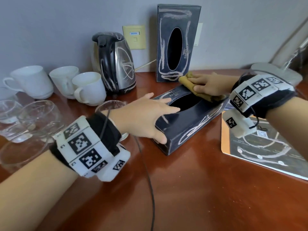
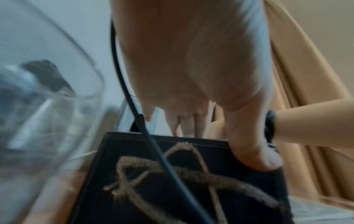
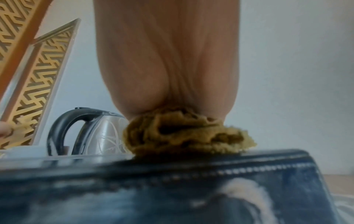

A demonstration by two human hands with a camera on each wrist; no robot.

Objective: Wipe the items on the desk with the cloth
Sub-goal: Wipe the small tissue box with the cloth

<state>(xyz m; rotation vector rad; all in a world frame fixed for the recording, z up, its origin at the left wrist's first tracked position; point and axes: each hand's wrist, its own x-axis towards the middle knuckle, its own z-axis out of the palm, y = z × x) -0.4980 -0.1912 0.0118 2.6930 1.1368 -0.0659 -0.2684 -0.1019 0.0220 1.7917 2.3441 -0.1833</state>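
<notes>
— Nearest, the left hand (image 1: 146,112) is laid over the near end of the lying tissue box (image 1: 188,120), fingers spread on top, thumb clamped against the side. What is risked from here?

— The box is light and looks empty; if pressure is eased while the cloth (image 1: 196,85) is pushed across its top, it could be shoved toward the upright tissue box (image 1: 176,42) just behind and that one knocked flat.

— And the right hand (image 1: 211,85)?

— It is pressed on the cloth at the far end of the box, fingers closed over the bunched fabric. A fold could be caught in the oval opening.

— What room is left?

— Little on the left: drinking glasses (image 1: 36,117) are crowded just beside the left wrist, so a jerked elbow could tip one. Bare desk (image 1: 191,189) is available in front. On the right, a placemat (image 1: 260,147) lies near. Farther back, mugs (image 1: 90,89) and the kettle (image 1: 115,62) are ranged against the wall.
</notes>
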